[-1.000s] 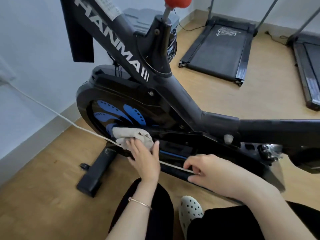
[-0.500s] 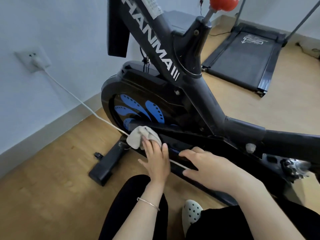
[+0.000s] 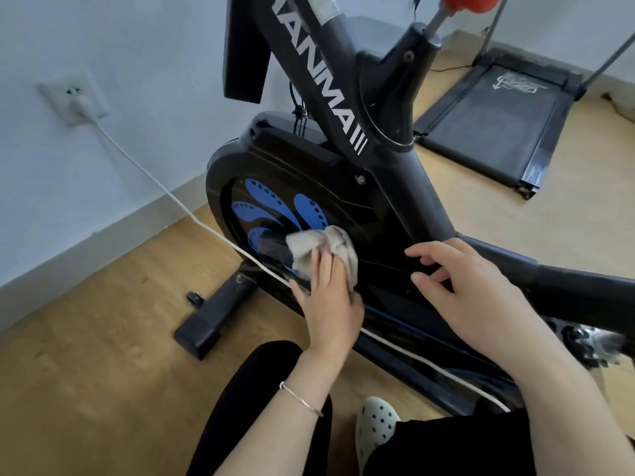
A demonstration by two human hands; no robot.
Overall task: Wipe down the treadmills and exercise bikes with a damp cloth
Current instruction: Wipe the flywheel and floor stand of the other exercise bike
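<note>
grey cloth (image 3: pixel 323 247) is the thing to watch. a second ago it sat at the bottom edge of the flywheel cover (image 3: pixel 275 166), and now it has climbed onto the face of that cover, over the lower blue petals of its pattern. my left hand (image 3: pixel 330 304) lies on top of it with the fingers stretched fairly straight, pressing the bunched fabric against the cover rather than gripping it. the bigger change is on the other side. my right hand (image 3: pixel 474 290) was pinching the white cable (image 3: pixel 165 194) below the cover, and it has since let go and risen to the right of the cover. its fingers are loosely spread and slightly bent, holding nothing. i cannot tell whether the tips touch the black frame there or hang just off it. the cable now runs across the lower part of the cover and passes under my left hand. i take this to mean the lower rim is done and the wipe has moved on to the cover's face, so this exercise bike (image 3: pixel 326 97) is only partway through. the treadmill (image 3: pixel 498 132), beyond the cover and well apart from it, i judge still waits. the freed cable may drag under the cloth.
</note>
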